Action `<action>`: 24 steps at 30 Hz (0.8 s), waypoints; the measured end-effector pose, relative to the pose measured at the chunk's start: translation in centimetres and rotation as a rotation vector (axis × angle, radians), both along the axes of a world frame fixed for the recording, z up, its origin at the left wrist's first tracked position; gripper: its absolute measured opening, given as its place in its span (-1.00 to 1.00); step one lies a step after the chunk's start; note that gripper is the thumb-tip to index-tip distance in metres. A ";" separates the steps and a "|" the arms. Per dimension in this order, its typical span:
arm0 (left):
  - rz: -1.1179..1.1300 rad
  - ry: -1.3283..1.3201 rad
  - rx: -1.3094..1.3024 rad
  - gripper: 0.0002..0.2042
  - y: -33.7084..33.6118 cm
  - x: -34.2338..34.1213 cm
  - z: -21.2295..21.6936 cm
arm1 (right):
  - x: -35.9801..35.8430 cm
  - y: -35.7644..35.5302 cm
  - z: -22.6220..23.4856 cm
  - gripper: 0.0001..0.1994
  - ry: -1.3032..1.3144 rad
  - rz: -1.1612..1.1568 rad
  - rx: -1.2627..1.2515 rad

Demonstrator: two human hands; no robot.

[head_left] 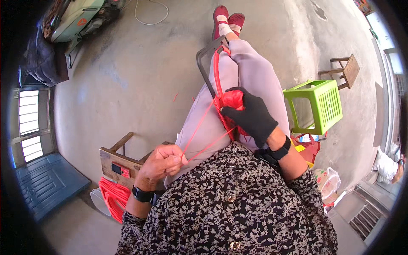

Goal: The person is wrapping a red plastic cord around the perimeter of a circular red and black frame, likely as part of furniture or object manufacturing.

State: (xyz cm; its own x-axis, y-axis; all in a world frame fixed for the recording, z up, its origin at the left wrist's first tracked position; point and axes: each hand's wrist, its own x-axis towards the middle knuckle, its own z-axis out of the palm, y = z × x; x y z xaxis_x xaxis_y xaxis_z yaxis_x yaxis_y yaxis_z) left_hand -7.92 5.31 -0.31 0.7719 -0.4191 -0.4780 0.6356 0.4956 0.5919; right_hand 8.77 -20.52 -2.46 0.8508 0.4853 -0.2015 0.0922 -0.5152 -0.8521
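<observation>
Grey floor (140, 63) behind; lower centre, closed left hand (163, 163) pinches red thread (198, 127); centre, gloved right hand (253, 115) grips, partly hiding, a red bundle (233, 99).

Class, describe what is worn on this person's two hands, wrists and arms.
The left hand is ungloved; the right hand wears a black glove. A black band circles each wrist (left band, right band). Both sleeves are black with a pale leafy print.
</observation>
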 end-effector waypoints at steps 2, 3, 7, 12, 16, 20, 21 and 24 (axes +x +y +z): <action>0.016 0.003 -0.048 -0.82 -0.1 0.9 1.9 | 0.8 -1.0 0.9 -0.59 0.109 -0.163 0.082; 0.031 0.006 -0.091 -0.82 -0.2 1.6 2.2 | 1.3 -1.7 1.3 -0.59 0.217 -0.326 0.168; 0.266 -0.537 -0.258 -0.72 -2.1 8.2 5.0 | 4.1 -5.3 4.7 -0.64 0.507 -0.354 0.896; 0.450 -0.515 0.035 -0.50 -5.6 15.0 2.4 | 4.2 -3.2 7.0 -0.63 -0.299 -0.292 -0.094; 0.333 -0.393 0.124 -0.56 -7.4 15.1 -2.5 | 4.0 -0.2 5.9 -0.54 -0.601 -0.026 -0.533; 0.305 -0.227 0.041 -0.65 -8.5 15.1 -2.5 | 3.1 1.2 4.4 -0.50 -0.513 0.014 -0.313; 0.303 -0.203 0.025 -0.66 -8.5 15.2 -2.4 | 2.8 1.3 4.0 -0.53 -0.463 0.006 -0.042; 0.279 -0.194 0.064 -0.71 -7.8 15.2 -3.6 | 2.2 0.8 4.3 -0.48 -0.436 -0.057 0.098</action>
State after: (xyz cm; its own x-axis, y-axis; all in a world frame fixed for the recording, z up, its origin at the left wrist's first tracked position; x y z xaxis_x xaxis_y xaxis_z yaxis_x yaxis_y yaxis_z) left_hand 7.26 -2.49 -3.90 0.9316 -0.1527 -0.3298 0.3535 0.5921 0.7242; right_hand 10.96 -19.76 1.81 0.8717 0.4345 0.2265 0.4274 -0.4482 -0.7851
